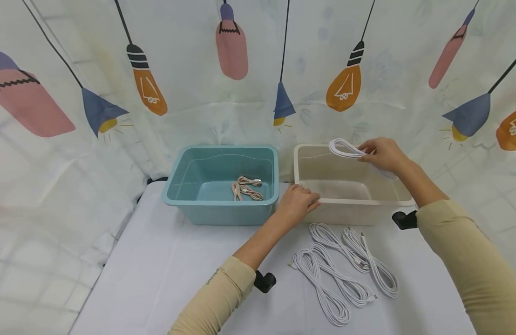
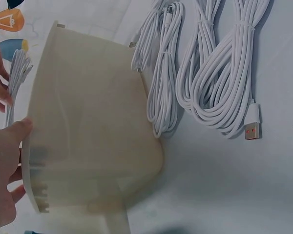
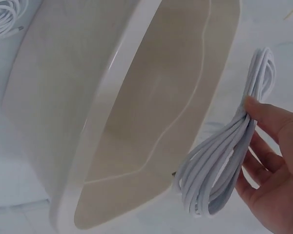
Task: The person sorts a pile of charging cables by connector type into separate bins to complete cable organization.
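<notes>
My right hand (image 1: 383,154) pinches a coiled white cable (image 1: 343,148) above the far side of the beige bin (image 1: 354,202). In the right wrist view the cable (image 3: 215,161) is bundled, thumb on one side and fingers on the other. My left hand (image 1: 296,204) grips the bin's front rim near its left corner; in the left wrist view the thumb of that hand (image 2: 5,165) lies over the rim, fingers inside. Several more coiled white cables (image 1: 321,284) lie on the table in front of the bin, one with a USB plug (image 2: 252,127) showing.
A teal bin (image 1: 220,215) stands left of the beige one, with tan coiled cables (image 1: 246,188) inside. Both bins are on a white-covered table (image 1: 191,288), against a curtain (image 1: 249,116) printed with lamps. Black clamp-like pieces (image 1: 264,282) show beside the sleeves.
</notes>
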`<action>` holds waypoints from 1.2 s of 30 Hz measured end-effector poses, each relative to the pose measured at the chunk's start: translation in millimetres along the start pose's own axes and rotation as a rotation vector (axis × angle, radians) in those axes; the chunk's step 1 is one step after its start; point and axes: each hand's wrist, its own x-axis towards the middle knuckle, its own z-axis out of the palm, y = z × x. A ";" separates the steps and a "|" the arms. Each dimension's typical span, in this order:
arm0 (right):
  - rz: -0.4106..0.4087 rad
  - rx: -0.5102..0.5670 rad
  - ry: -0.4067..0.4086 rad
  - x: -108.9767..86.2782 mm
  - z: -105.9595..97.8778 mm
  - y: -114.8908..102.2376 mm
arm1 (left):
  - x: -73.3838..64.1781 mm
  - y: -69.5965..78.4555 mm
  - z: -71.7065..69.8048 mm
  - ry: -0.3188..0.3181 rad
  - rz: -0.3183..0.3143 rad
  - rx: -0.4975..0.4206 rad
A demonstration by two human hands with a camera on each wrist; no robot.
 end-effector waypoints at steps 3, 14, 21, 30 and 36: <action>0.020 0.016 0.016 -0.2 0.2 1.1 | 0.2 0.1 0.2 0.001 0.003 -0.005; 0.079 0.077 0.075 -26.9 2.1 -8.1 | -0.5 1.3 -2.3 0.010 0.005 -0.004; 0.041 0.086 0.175 -52.5 12.4 -11.6 | -0.9 1.7 -2.7 -0.014 -0.010 -0.011; -0.033 0.103 0.318 -91.0 27.8 -21.3 | 0.0 -0.3 1.2 0.003 0.004 -0.015; -0.052 0.111 0.357 -112.9 39.6 -23.3 | -0.1 -0.1 1.1 0.013 0.011 -0.016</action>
